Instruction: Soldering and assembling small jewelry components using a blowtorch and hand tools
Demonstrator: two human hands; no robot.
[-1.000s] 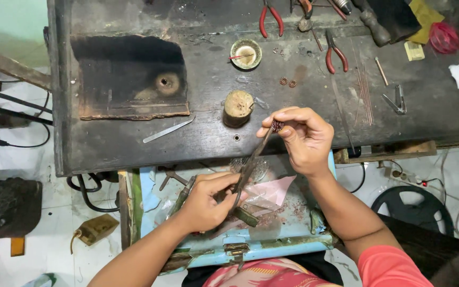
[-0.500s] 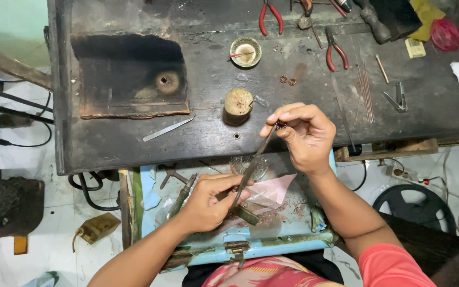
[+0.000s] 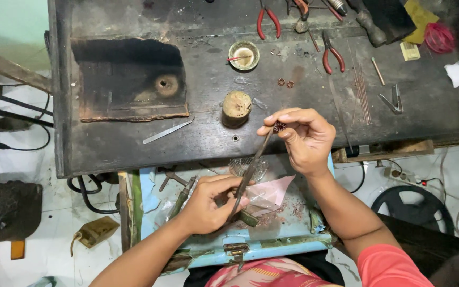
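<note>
My left hand grips long thin tweezers that slant up to the right over the open light-blue drawer. Their tips meet a small round copper-coloured ornament pinched between the thumb and fingers of my right hand, just above the front edge of the dark workbench. A short wooden stump stands on the bench right beside the ornament.
On the bench lie a flat metal strip, a small brass dish, two tiny copper rings, red-handled pliers, thin wires and a charred block. The drawer holds pink paper and tools. Cables lie on the floor at left.
Both hands stay almost in place; my right hand has turned the small ornament slightly against the tweezer tips.
</note>
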